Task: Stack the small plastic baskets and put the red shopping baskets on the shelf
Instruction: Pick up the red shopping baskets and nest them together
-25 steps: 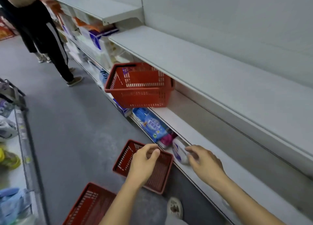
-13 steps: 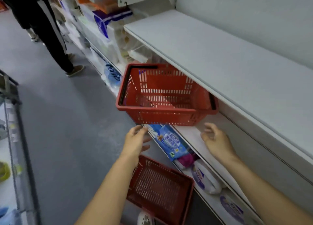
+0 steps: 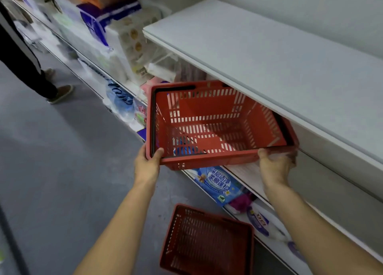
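The red shopping basket [image 3: 215, 125], slotted-walled with black handles folded along its rim, sits tilted on the shelf [image 3: 246, 171] edge. The left hand [image 3: 147, 164] grips its 8 o'clock corner, thumb over the rim; the right hand [image 3: 275, 165] grips its 4 o'clock corner.

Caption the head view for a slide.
Both hands, left and right, grip a red basket at the shelf; another basket waits below.

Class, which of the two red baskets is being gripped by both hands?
The upper red basket at the shelf, gripped by both hands; the floor basket lies untouched.
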